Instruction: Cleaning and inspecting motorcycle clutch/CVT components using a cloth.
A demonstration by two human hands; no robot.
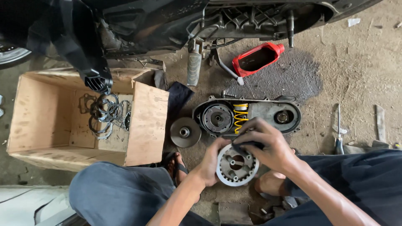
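- Two bare hands meet at the lower centre of my head view, both on a round grey metal clutch pulley with a toothed rim (237,164).
- My left hand (210,163) cups the pulley's left edge, fingers (220,145) curled over the rim and clamped on it, holding it above the floor between my knees.
- My right hand (265,144) lies over the pulley's upper right, its fingers closed on a small dark cloth (247,146) pressed against the metal face.
- Just beyond the hands, a long grey metal transmission cover (268,112) lies on the dusty concrete floor (356,83); it holds a round clutch assembly (217,118) and a yellow coil spring (240,117).
- Left of that cover, a dark conical pulley disc (185,132) rests on the floor, apart from it.
- Farther left stands an open plywood box (146,125) containing a heap of black rings and gaskets (104,115).
- Near the top, a red plastic oil bottle (257,58) lies on its side under the black scooter body (167,21), beside a dark stain.
- At the right, a screwdriver (338,134) lies on the floor, well apart from the hands.
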